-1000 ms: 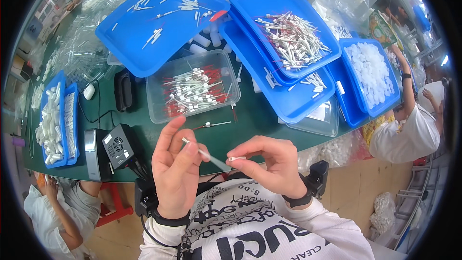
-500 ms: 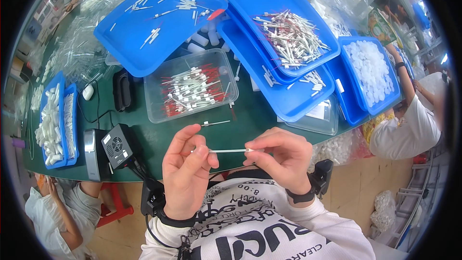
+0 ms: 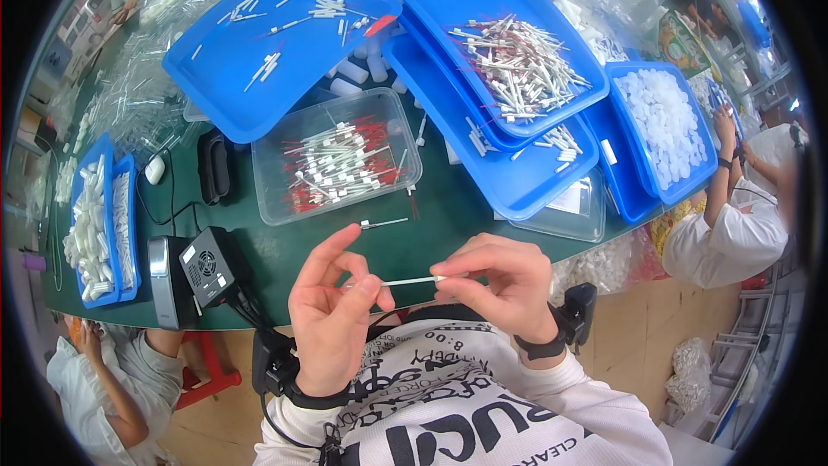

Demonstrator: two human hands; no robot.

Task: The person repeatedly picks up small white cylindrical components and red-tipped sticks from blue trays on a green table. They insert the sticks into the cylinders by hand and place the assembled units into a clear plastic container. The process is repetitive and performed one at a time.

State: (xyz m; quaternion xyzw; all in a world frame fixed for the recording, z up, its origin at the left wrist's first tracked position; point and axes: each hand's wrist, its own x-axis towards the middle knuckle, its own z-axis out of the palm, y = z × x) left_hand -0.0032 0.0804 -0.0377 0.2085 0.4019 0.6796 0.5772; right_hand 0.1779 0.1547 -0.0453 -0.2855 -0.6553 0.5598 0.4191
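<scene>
Between my two hands, a thin white rod (image 3: 407, 282) is held level above the table's front edge. My left hand (image 3: 338, 306) pinches one end between thumb and finger, its index finger raised. The thumb and fingertips of my right hand (image 3: 498, 279) close on the other end, which they partly hide. Just beyond my hands, a similar white stick (image 3: 385, 223) lies on the green table. Past it stands a clear plastic box (image 3: 278, 211) with many white sticks (image 3: 343, 164) and red strands in it.
A blue tray (image 3: 226, 52) with scattered sticks lies at the back left. Stacked blue trays (image 3: 509, 185) hold sticks at right, near a tray of translucent white pieces (image 3: 660, 121). A black fan box (image 3: 207, 267) stands at left. Other people (image 3: 729, 233) sit on both sides.
Both hands stay nearly in place, still holding the rod. Its right end now shows less beyond the fingertips, and the whole view has shifted slightly.
</scene>
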